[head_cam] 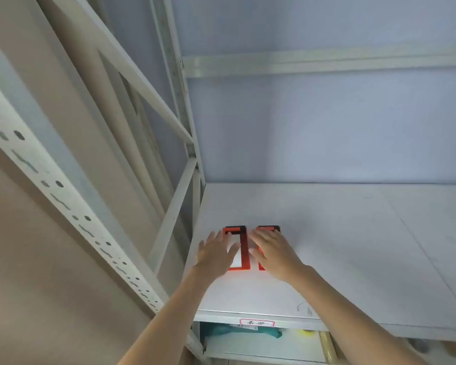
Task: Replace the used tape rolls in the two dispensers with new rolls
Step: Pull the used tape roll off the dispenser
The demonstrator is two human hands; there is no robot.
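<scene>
Both hands are reaching onto a white shelf [353, 246] where two red dispensers are lying side by side near its left front corner, so the step in hand looks like fetching them. The left hand [215, 255], fingers spread and straight, is hovering over or touching the left dispenser [244, 248], holding nothing; the right hand [274, 255], fingers straight and close together, is lying across the right dispenser [265, 229] just at its 3 o'clock. No tape rolls are showing. The next move probably calls for curling the fingers round each frame and drawing both toward 6 o'clock. A red-bordered label [257, 323] is sitting on the shelf's front edge; its writing is too blurred to read.
</scene>
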